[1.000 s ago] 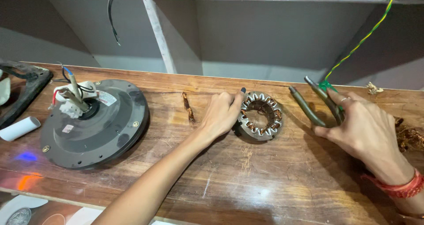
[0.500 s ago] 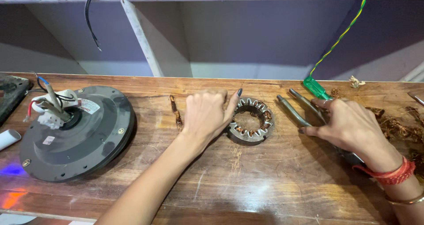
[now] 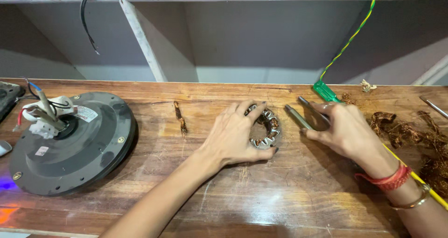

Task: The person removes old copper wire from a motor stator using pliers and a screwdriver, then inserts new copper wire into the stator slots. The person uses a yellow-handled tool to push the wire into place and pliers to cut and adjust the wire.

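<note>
The wooden workbench (image 3: 289, 196) runs below a white shelf frame. At its left edge lies a dark round fan motor housing (image 3: 74, 144) with wired shaft. At centre, the left hand (image 3: 233, 137) rests flat on the bench, fingers curled around the stator ring (image 3: 263, 128). Just beside it, the right hand (image 3: 347, 133) grips a pair of pliers (image 3: 308, 116), handles pointing away; their jaws appear hidden under the palm. Copper wire scrap (image 3: 401, 130) lies right, a green screwdriver (image 3: 326, 92) beyond.
</note>
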